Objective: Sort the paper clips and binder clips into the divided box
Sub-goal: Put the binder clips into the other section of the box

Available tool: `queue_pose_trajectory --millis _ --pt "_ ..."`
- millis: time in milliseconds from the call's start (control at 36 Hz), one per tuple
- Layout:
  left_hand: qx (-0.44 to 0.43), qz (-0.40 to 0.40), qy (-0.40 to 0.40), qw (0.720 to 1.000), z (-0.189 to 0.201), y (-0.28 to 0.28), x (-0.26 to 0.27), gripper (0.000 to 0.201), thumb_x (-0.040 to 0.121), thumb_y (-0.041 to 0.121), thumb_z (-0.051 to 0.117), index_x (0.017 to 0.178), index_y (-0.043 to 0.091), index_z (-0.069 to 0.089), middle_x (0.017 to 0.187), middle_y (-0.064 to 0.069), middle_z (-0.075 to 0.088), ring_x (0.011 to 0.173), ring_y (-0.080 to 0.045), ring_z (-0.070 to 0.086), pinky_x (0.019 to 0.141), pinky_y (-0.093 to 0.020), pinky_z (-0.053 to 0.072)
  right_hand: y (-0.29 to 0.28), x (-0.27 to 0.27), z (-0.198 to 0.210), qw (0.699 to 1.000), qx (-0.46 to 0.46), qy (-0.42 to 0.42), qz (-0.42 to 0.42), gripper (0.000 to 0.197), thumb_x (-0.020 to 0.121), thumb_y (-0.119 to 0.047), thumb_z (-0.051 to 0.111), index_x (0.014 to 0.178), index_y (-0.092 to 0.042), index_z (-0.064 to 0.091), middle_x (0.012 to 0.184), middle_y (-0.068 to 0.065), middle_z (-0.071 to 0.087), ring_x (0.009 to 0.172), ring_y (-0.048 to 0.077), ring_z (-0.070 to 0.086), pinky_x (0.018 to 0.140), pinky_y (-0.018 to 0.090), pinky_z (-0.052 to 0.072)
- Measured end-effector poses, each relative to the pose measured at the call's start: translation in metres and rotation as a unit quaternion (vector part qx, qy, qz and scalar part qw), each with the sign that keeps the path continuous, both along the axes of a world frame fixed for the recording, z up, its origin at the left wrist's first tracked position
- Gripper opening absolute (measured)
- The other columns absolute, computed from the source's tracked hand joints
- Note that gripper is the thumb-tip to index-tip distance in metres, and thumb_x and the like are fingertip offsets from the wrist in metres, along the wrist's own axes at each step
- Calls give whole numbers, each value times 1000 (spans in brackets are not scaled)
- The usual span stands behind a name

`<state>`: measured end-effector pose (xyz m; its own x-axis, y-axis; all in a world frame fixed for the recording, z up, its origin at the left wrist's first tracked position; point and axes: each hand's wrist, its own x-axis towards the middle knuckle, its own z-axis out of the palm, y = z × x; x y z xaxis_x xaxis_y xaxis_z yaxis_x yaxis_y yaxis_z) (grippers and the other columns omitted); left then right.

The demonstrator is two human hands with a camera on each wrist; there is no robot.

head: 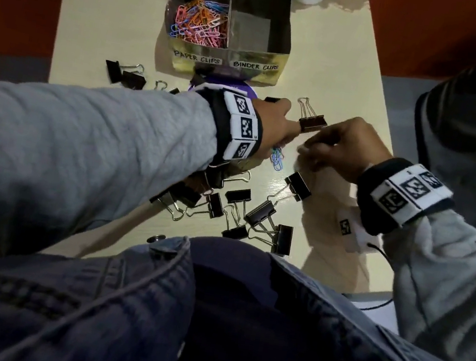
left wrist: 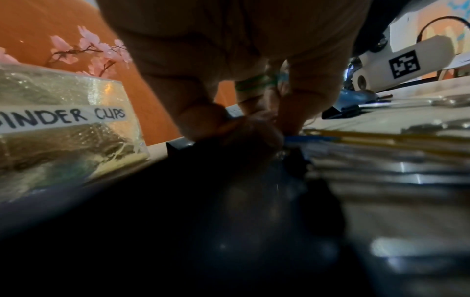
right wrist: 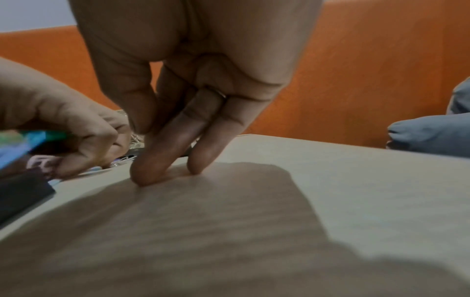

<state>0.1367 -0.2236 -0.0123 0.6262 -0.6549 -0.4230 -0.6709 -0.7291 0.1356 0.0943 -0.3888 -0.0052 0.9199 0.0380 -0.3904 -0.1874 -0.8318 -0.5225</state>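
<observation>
Binder clips (head: 238,208) lay scattered near me on table (head: 106,16). My left hand (head: 274,123) pinched few paper clips (head: 276,158); right hand (head: 343,147), fingertips (right wrist: 150,172) down on table, held nothing visible. Paper-clip step nearly finished, I judged. Next: carry them far to divided box (head: 225,52), left compartment.

Divided box (head: 280,42) at far centre of table (head: 106,16); paper clips (head: 198,21) in left compartment. Binder clips (head: 244,213) scattered near, before box; two more (head: 125,74) far left. Left hand (head: 274,123) and right hand (head: 343,147) between box and near cluster, lone binder clip (head: 312,122) between them.
</observation>
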Motion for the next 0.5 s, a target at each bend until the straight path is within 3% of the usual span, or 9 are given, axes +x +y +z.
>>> queue_pose_trajectory --millis 56,83,194,278,333,417,500 --pt "4 -8 3 1000 0 -2 -1 30 81 16 64 109 17 55 120 -11 41 91 -33 59 67 -31 44 -10 -5 -2 999 31 1 -32 11 78 -25 76 82 -15 76 66 -2 73 55 2 67 70 13 52" --pt "13 -13 5 1000 0 -3 -1 30 80 17 65 109 17 56 120 -11 41 91 -34 59 67 -31 44 -14 -7 -2 998 42 1 -43 11 77 -24 77 82 -14 75 64 -5 72 53 0 66 68 10 51" --pt "34 -28 6 999 2 -8 -3 25 78 18 66 102 17 59 118 -11 40 91 -35 59 67 -33 45 -18 -12 -4 995 79 2 -61 9 76 -22 78 79 -15 73 71 7 73 57 9 69 75 24 55" --pt "20 -30 2 999 2 -7 -3 20 79 15 65 98 14 59 116 -11 45 96 -33 56 66 -32 39 -19 -14 -5 994 86 -4 -60 9 76 -23 78 79 -16 73 71 10 73 60 12 70 76 27 56" --pt "3 -10 9 1000 5 -6 -1 11 79 11 63 87 15 57 102 -7 49 94 -29 54 62 -30 34 -19 -15 -6 995 84 -7 -58 9 76 -24 78 79 -18 73 71 8 73 56 6 68 74 24 55" --pt "-38 45 42 997 11 -2 5 25 73 6 58 63 22 42 72 3 47 79 -23 50 52 -26 29 -17 -14 -5 996 76 -11 -52 10 77 -25 77 81 -17 74 70 6 73 54 2 67 72 21 53" --pt "-94 104 83 987 16 12 14 27 72 5 59 61 22 41 66 8 48 68 -17 47 51 -24 31 -14 -13 -2 999 37 -8 -26 12 79 -28 75 86 -18 74 68 -4 72 57 1 67 65 16 47"
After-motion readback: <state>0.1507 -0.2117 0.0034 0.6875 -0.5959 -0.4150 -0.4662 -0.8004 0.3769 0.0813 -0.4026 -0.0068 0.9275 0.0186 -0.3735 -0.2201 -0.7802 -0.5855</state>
